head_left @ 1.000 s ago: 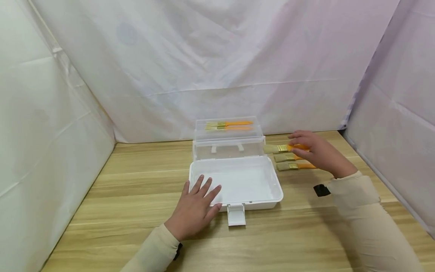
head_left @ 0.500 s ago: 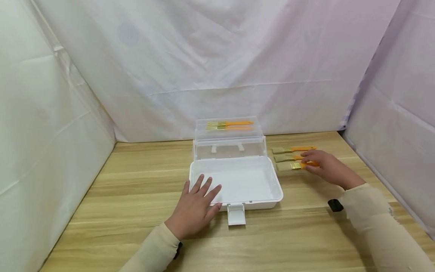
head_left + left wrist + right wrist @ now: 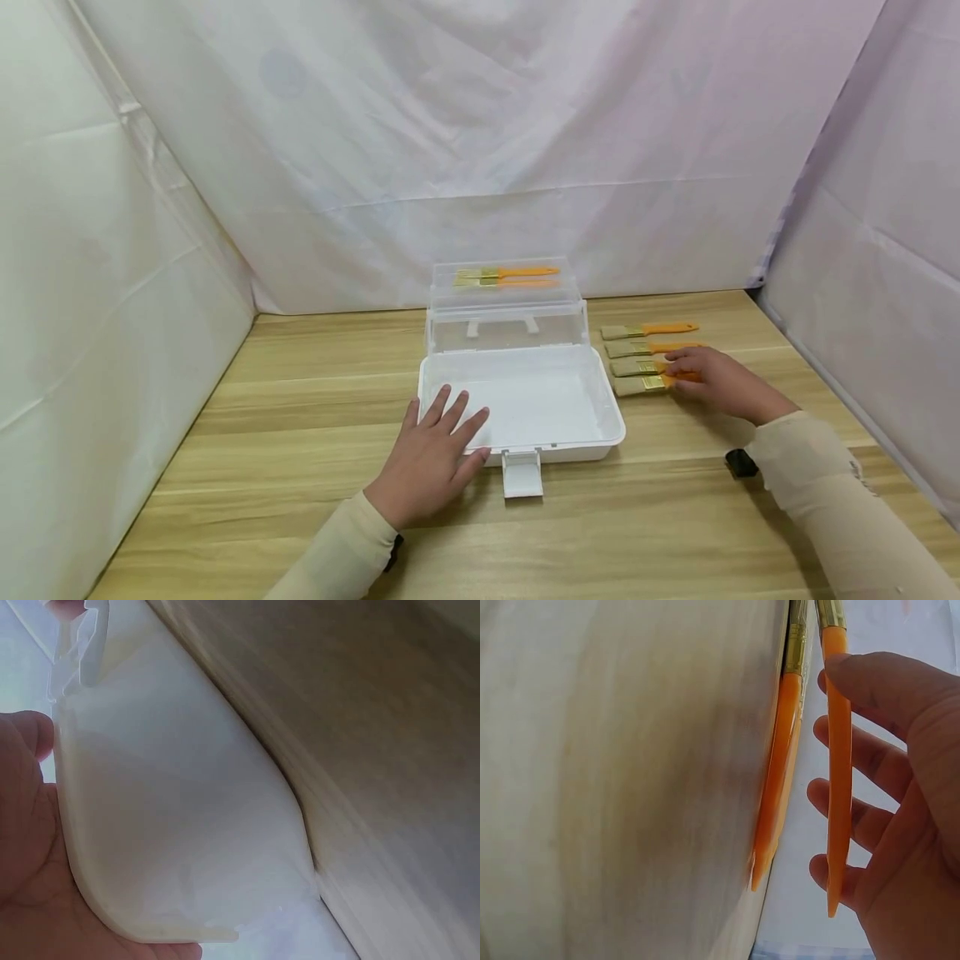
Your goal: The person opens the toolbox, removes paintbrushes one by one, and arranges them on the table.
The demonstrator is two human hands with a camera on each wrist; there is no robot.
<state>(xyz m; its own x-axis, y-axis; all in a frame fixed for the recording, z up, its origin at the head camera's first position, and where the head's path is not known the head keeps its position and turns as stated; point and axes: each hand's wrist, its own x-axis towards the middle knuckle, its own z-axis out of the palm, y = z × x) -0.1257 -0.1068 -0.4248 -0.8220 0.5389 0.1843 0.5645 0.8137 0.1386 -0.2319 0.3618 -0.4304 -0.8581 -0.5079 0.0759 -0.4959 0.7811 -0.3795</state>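
Note:
My right hand pinches the orange handle of a flat paintbrush between thumb and fingers. In the right wrist view this brush stands apart from the tabletop, beside other orange handles. Three similar brushes lie behind it in a row, among them the farthest brush and one just in front of it. My left hand rests with spread fingers over the front left rim of a white plastic box. Its palm lies along the rim in the left wrist view.
The box's clear lid stands folded back behind it, with orange-handled brush shapes showing there. A white latch hangs open at the front. White cloth encloses the wooden table at back and sides.
My right hand has moved from the farthest brush towards the front of the row, and now holds the nearest one. The farthest brush lies released. My left hand has stayed put.

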